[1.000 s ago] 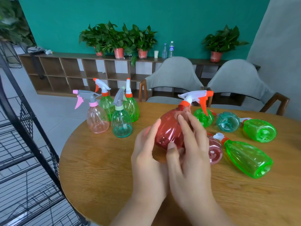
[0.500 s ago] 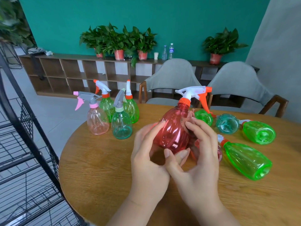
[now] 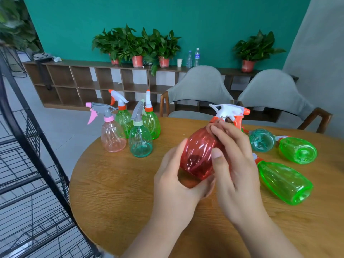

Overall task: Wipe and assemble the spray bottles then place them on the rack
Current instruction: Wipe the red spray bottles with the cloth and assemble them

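A red spray bottle [image 3: 200, 153] with a white and orange trigger head [image 3: 229, 111] is held tilted above the round wooden table [image 3: 115, 192]. My left hand [image 3: 176, 181] cups its base from below, fingers curled round it. My right hand [image 3: 236, 164] wraps its right side, fingertips up at the neck and thumb across the body. Several assembled bottles stand at the back left: a pink one [image 3: 111, 136], a teal one [image 3: 140, 141] and two green ones [image 3: 151, 121]. A black wire rack [image 3: 28, 164] stands at the left.
To the right lie a teal bottle [image 3: 261, 139] and two green bottles [image 3: 297, 150] [image 3: 284, 182] on their sides. Two grey chairs [image 3: 201, 90] stand behind the table. A low shelf with potted plants runs along the teal wall.
The red bottle has been lifted and tilted further upright. My right hand slid from its lower side up to the neck, while my left hand shifted under the base.
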